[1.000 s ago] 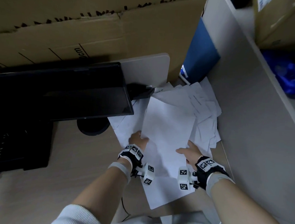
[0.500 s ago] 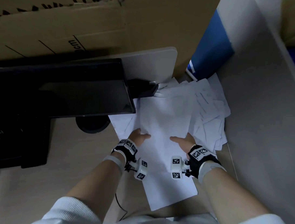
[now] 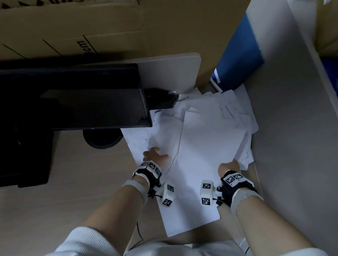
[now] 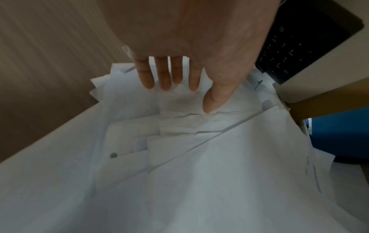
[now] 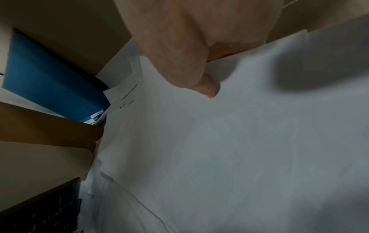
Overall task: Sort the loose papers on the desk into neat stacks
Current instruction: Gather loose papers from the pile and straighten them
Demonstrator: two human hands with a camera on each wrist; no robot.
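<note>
Papers (image 3: 206, 133) lie in a loose white heap at the centre right of the head view, spread on the counter (image 3: 55, 181) against a grey partition (image 3: 292, 133). One large sheet (image 3: 197, 167) sits on top, reaching toward the lower middle. The left hand (image 3: 154, 157) rests on the heap's left side, fingers (image 4: 165, 75) straight and slightly spread, thumb pressing the paper. The right hand (image 3: 229, 167) pinches the large sheet's right edge, thumb (image 5: 207, 88) on top. A dark monitor (image 3: 72, 100) fills the left, a blue folder (image 3: 239, 59) stands at upper right.
</note>
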